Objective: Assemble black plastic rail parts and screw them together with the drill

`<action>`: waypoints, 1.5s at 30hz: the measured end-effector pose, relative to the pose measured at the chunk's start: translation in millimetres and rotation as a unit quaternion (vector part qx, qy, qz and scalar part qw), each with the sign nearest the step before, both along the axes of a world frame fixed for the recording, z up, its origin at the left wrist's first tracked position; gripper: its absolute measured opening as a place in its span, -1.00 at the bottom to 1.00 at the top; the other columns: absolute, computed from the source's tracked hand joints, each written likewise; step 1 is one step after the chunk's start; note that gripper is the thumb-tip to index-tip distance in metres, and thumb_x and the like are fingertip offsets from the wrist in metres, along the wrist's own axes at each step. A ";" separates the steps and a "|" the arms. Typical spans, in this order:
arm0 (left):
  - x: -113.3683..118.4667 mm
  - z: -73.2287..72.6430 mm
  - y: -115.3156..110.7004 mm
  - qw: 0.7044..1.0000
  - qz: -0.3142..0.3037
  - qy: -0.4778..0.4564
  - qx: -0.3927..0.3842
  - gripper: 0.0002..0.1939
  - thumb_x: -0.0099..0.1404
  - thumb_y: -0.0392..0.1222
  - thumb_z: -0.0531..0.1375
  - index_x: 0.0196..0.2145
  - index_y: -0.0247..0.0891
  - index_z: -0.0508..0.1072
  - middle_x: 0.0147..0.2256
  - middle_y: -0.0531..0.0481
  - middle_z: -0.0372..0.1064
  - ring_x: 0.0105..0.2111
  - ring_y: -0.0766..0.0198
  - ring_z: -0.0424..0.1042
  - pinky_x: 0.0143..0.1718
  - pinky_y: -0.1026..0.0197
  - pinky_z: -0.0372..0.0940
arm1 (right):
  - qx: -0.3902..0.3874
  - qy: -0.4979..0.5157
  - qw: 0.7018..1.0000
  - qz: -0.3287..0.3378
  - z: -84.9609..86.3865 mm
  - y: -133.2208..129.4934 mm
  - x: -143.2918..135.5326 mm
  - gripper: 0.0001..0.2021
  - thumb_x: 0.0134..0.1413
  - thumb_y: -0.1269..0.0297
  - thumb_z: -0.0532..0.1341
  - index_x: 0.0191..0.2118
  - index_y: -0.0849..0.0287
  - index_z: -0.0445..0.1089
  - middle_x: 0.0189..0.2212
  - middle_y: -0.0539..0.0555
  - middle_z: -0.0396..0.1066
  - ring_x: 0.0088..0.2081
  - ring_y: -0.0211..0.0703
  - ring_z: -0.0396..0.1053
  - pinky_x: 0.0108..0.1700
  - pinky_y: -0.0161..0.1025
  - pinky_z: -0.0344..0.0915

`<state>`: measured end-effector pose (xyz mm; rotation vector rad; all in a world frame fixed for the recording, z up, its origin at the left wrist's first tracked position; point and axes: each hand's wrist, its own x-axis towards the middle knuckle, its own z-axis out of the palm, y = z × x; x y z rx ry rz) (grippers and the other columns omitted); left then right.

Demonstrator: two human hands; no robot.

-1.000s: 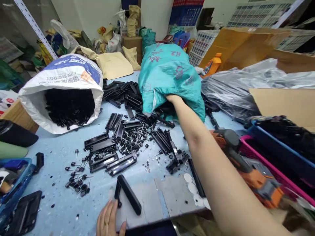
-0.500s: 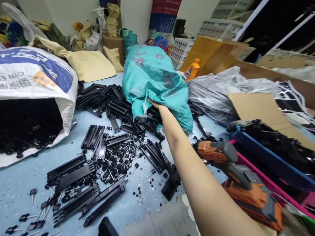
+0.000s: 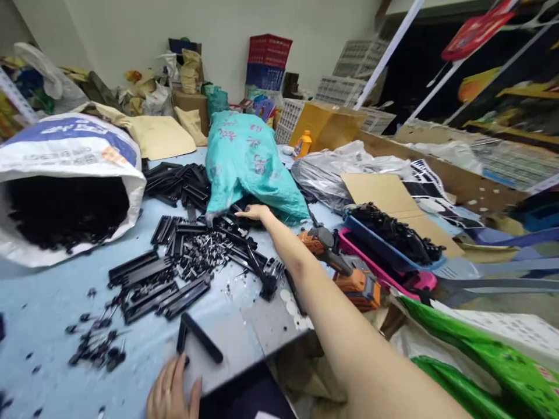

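Since a second ago the right hand (image 3: 253, 213) has slid out from under the teal sack (image 3: 248, 163) mouth; whether its fingers hold a strip I cannot tell. Black plastic strips (image 3: 192, 233) crowd around it mid-table, the orange drill (image 3: 345, 270) beside the forearm. Left hand (image 3: 172, 393) lies flat, open, at the near edge, touching a black bar (image 3: 201, 337) whose long axis runs diagonally toward the near right edge.

A small assembly workshop or stockroom is shown; a pale blue worktable (image 3: 39, 302) is strewn with black plastic strips (image 3: 148, 279) and small pins; a white woven sack of black parts (image 3: 65, 174) is seen at the left, an orange cordless drill (image 3: 349, 273) at the right; stacked plastic crates (image 3: 268, 61) and flattened brown cardboard (image 3: 327, 125) are piled far behind.
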<state>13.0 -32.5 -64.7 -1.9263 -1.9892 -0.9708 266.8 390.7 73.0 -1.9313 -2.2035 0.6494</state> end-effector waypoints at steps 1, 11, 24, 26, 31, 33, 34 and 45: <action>-1.5 3.8 0.0 1.000 -0.007 0.024 0.005 -0.28 0.21 -0.08 0.12 0.27 -0.05 -0.07 -0.14 -0.17 0.37 -0.15 -0.05 0.37 -0.21 -0.07 0.30 | -0.016 -0.030 0.999 0.013 -1.0 -6.4 0.0 -0.28 -0.24 -0.28 0.23 -0.13 0.32 0.42 -0.10 0.25 0.41 -0.04 0.09 0.33 -0.04 -0.23 0.20; 8.5 65.1 46.9 0.937 -0.238 0.188 -0.175 -0.53 0.22 -0.39 0.00 0.08 -0.12 0.28 0.08 -0.08 0.24 0.15 0.00 0.08 0.16 -0.30 -0.18 | 0.072 -0.176 0.977 0.097 -2.2 -96.9 20.9 -0.40 0.17 -0.08 0.00 0.16 0.30 0.13 0.12 0.30 0.18 0.09 0.03 0.17 0.04 -0.15 0.07; 41.1 72.2 46.8 0.922 -0.103 0.210 -0.309 -0.59 0.29 -0.40 -0.06 0.08 -0.36 0.26 -0.23 -0.24 0.38 -0.17 0.04 0.30 -0.21 0.05 0.16 | 0.119 -0.181 0.976 0.024 -11.9 -151.8 4.9 -0.62 0.22 0.20 -0.01 0.07 0.29 0.20 -0.07 0.31 0.34 -0.01 0.03 0.25 -0.08 -0.13 0.21; 43.0 65.9 47.2 0.926 -0.109 0.190 -0.308 -0.62 0.32 -0.30 -0.02 0.08 -0.33 0.24 -0.19 -0.22 0.36 -0.15 0.06 0.29 -0.19 0.08 0.17 | 0.088 -0.173 0.981 0.011 -10.2 -141.4 -10.0 -0.65 0.19 0.25 0.05 0.04 0.31 0.22 -0.12 0.33 0.37 -0.06 0.00 0.31 -0.10 -0.16 0.22; 31.9 56.8 47.8 0.934 -0.136 0.148 -0.295 -0.62 0.32 -0.12 0.04 0.06 -0.28 0.25 -0.18 -0.15 0.33 -0.14 0.10 0.29 -0.18 0.14 0.20 | 0.041 -0.161 0.986 0.013 12.0 -137.4 -22.7 -0.73 0.13 0.35 0.08 -0.10 0.40 0.35 -0.15 0.39 0.38 -0.13 0.04 0.38 -0.16 -0.19 0.24; 25.6 56.5 46.9 0.935 -0.152 0.133 -0.291 -0.64 0.33 -0.11 0.02 0.04 -0.28 0.26 -0.18 -0.14 0.33 -0.15 0.11 0.30 -0.18 0.15 0.21 | 0.047 -0.153 0.987 0.033 19.4 -155.0 -14.9 -0.69 0.15 0.28 0.08 -0.07 0.37 0.33 -0.11 0.35 0.37 -0.09 0.03 0.35 -0.14 -0.21 0.23; 22.9 56.7 46.3 0.935 -0.159 0.127 -0.291 -0.66 0.34 -0.11 0.01 0.02 -0.28 0.28 -0.20 -0.13 0.33 -0.15 0.12 0.30 -0.18 0.15 0.21 | 0.062 -0.141 0.986 0.058 20.9 -168.9 -9.8 -0.68 0.16 0.25 0.07 -0.04 0.33 0.30 -0.09 0.30 0.37 -0.08 0.00 0.34 -0.13 -0.24 0.22; 11.5 70.0 50.5 0.920 -0.226 0.067 -0.313 -0.65 0.35 -0.14 -0.08 0.05 -0.24 0.21 -0.08 -0.13 0.27 -0.07 0.14 0.25 -0.06 0.12 0.16 | 0.076 -0.147 0.880 0.446 -48.6 -338.0 -4.5 -0.58 0.25 -0.03 -0.13 -0.14 0.17 0.29 -0.31 0.11 0.40 -0.29 -0.15 0.38 -0.36 -0.33 0.07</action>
